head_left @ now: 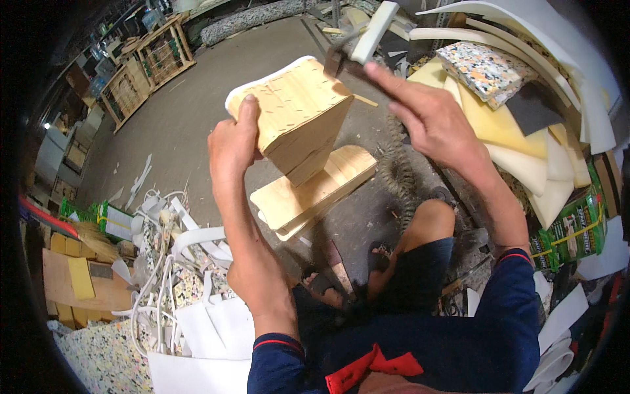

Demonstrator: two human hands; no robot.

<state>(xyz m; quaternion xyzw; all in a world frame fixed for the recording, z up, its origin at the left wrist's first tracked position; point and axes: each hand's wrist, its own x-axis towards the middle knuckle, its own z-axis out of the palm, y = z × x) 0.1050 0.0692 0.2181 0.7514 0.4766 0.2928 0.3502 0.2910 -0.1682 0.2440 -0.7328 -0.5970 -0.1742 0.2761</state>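
My left hand (234, 139) grips a plywood block-shaped frame (305, 102) by its left side, thumb on the upper face. Many staples dot that face, and a white padded edge runs along its far side. The frame is raised and tilted over a second, longer plywood piece (315, 190) with rounded ends. To the right, my right hand (436, 118) hovers apart from the frame, its index finger and thumb stretched out and nothing visible between them. Beyond its fingertips lie a white foam strip (375, 31) and a dark object (335, 59) that I cannot make out.
A coiled hose (395, 164) runs along the floor by my right foot. Foam sheets and a speckled foam slab (485, 69) pile up at right. White offcuts (197, 243) heap at left, near a broom (95, 240). Wooden frames (151, 62) stand at the far left.
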